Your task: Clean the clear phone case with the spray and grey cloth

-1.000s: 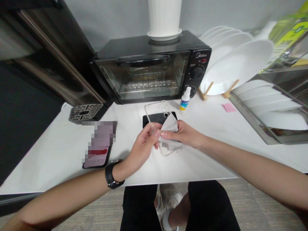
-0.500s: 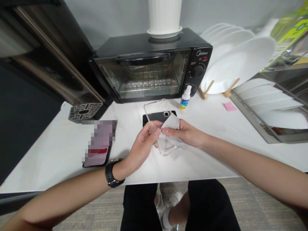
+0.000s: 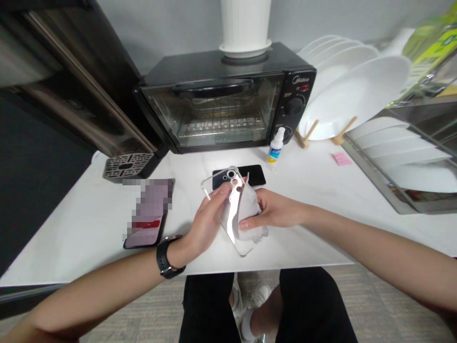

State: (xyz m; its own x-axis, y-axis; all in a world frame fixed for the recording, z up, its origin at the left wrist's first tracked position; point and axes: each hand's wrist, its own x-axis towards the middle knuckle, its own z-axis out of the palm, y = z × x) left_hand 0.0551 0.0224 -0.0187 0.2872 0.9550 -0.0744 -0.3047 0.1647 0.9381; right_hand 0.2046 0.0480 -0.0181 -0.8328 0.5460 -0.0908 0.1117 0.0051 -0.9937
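A clear phone case is held above the counter by my left hand, its thumb on the near face by the camera cut-outs. My right hand grips a light grey cleaning cloth with a zigzag edge, pressed against the right side of the case. Some of the fingers of both hands are hidden behind the case and cloth. Behind them a black phone lies flat on the counter, partly seen through the case. A small white spray bottle with a blue and yellow label stands beyond my right hand.
Another phone, its screen blurred out, lies left of my left hand. A black toaster oven stands behind, a white pot on top. White plates stand at the right beside a dish rack. A pink note lies nearby.
The case has tipped flatter and come nearer to me, showing a bright reflection. My left thumb has moved up the case, and my right hand with the cloth has shifted slightly lower.
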